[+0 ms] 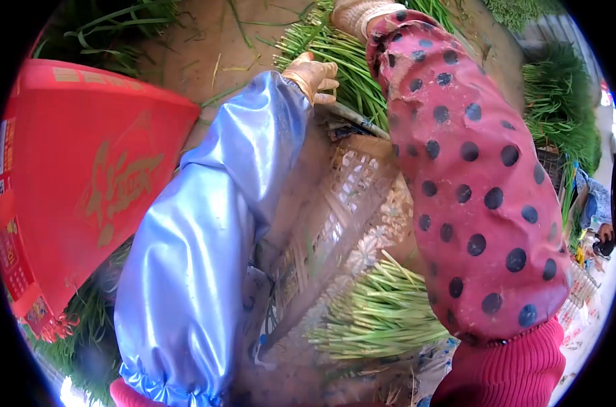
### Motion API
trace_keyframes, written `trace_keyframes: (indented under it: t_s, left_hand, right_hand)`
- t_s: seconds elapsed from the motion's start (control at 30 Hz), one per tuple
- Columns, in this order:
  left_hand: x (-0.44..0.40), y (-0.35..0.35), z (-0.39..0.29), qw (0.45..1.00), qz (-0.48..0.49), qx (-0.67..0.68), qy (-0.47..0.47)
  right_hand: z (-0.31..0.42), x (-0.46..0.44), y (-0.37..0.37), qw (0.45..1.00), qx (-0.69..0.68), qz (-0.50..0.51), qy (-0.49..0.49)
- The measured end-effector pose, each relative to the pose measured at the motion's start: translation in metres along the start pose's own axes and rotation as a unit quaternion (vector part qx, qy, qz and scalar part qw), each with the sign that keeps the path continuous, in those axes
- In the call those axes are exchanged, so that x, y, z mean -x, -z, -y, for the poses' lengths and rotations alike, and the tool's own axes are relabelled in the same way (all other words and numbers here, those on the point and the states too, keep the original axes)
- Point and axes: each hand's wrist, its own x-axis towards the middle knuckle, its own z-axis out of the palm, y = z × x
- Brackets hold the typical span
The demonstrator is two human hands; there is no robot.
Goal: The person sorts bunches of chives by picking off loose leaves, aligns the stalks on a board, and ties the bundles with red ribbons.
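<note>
Long green stalks with pale cut ends [359,74] lie in a pile at the top centre. My left hand [312,77], in a pale glove below a shiny blue sleeve, is at the left edge of this pile with its fingers apart. Over the pile's upper end is my right hand [355,17], also gloved, below a red sleeve with dark dots. The frame's top edge cuts it off and its fingers are hidden, so what it holds does not show.
A big red box or bag [97,163] stands at the left. Below the hands is a woven basket [348,176], with another stalk bundle [382,312] nearer me. More greens [559,102] and a partly visible person [596,210] are at the right.
</note>
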Motion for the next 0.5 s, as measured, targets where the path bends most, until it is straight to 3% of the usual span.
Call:
trace_keyframes:
  t_s: [0.13, 0.3, 0.33, 0.37, 0.4, 0.47, 0.5]
  left_hand:
    - [-0.02, 0.005, -0.001, 0.998, 0.041, 0.036, -0.031]
    - [-0.028, -0.001, -0.001, 0.997, -0.009, 0.042, -0.06]
    - [-0.022, -0.003, -0.003, 0.997, -0.037, 0.016, -0.07]
    - [-0.017, -0.011, -0.005, 0.993, -0.082, -0.008, -0.085]
    - [-0.021, -0.011, -0.002, 0.993, -0.081, -0.004, -0.083]
    - [-0.033, -0.01, 0.008, 0.977, -0.093, 0.073, -0.176]
    - [-0.038, -0.008, 0.011, 0.974, -0.077, 0.103, -0.189]
  right_hand:
    - [-0.002, -0.012, -0.014, 0.998, 0.045, 0.03, 0.021]
    - [-0.018, -0.01, -0.002, 0.995, 0.056, 0.018, 0.078]
    - [-0.025, -0.007, 0.003, 0.997, -0.02, -0.02, 0.075]
    - [-0.033, -0.005, 0.011, 0.966, -0.236, -0.105, 0.021]
    - [-0.042, -0.003, 0.017, 0.879, -0.439, -0.182, -0.035]
    - [-0.058, -0.011, 0.03, 0.797, -0.469, -0.376, 0.059]
    - [-0.066, 0.003, 0.044, 0.834, -0.474, -0.284, -0.018]
